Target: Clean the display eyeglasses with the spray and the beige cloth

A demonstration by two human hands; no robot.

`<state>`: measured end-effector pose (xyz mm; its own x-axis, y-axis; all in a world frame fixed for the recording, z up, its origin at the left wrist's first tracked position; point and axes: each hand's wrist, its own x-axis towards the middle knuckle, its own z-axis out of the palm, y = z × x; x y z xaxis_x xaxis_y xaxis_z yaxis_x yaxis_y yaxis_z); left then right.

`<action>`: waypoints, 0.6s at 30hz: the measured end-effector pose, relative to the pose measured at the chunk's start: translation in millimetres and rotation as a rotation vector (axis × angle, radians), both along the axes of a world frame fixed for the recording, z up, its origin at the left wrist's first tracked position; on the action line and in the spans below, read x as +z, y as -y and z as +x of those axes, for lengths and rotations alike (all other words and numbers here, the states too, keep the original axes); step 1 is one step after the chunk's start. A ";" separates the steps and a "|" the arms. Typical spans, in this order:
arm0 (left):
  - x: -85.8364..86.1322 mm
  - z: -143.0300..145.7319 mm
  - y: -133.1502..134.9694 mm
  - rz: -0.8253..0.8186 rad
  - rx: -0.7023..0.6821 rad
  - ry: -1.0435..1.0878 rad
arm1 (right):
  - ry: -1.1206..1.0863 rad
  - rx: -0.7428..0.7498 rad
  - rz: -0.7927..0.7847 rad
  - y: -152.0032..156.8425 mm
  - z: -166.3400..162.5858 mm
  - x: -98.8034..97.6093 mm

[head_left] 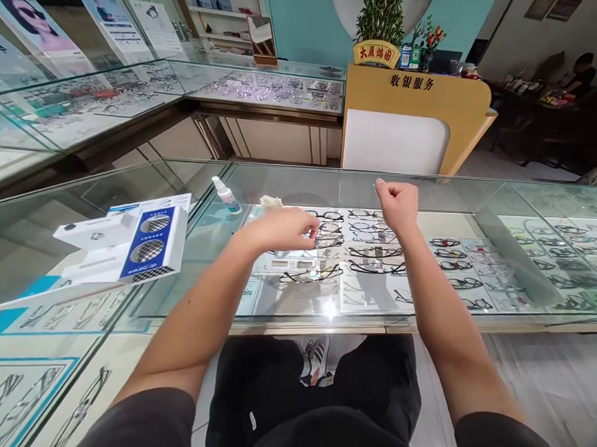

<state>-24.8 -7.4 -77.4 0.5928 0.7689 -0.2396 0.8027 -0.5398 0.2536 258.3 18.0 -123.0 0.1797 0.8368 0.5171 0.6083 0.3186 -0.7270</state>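
Observation:
My left hand (291, 228) is over the glass counter, its fingers curled in towards the thumb; whatever lies between them is hidden or too small to make out. Higher and to the right, my right hand (398, 202) is closed like a fist with the thumb along the top, and its inside cannot be seen. Rows of eyeglasses (377, 268) show beneath and between the hands. A dark-framed pair of glasses (310, 275) lies closer to me, below my left hand. Left of that hand are a small white spray bottle (226, 195), tilted or lying, and a crumpled pale cloth (271, 201).
An opened white and blue cardboard box (152, 242) stands on the left counter. More glasses (455, 265) fill the display on the right. Beyond the counter's far glass edge (301, 168) are another display case (264, 105) and a yellow cashier desk (465, 102). Someone (581, 75) sits far back right.

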 end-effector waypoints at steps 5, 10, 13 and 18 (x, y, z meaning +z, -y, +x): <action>-13.6 5.5 6.7 -0.013 -0.029 -0.054 | 0.021 0.003 0.020 5.5 -4.4 2.8; -21.1 5.9 2.8 0.002 -0.047 -0.077 | 0.086 -0.004 0.011 5.7 -7.3 1.7; -23.1 5.1 2.6 -0.009 -0.048 -0.091 | 0.086 0.001 0.008 6.4 -8.6 1.7; -28.9 7.0 4.8 -0.006 -0.060 -0.099 | 0.069 0.021 0.040 8.1 -9.2 2.8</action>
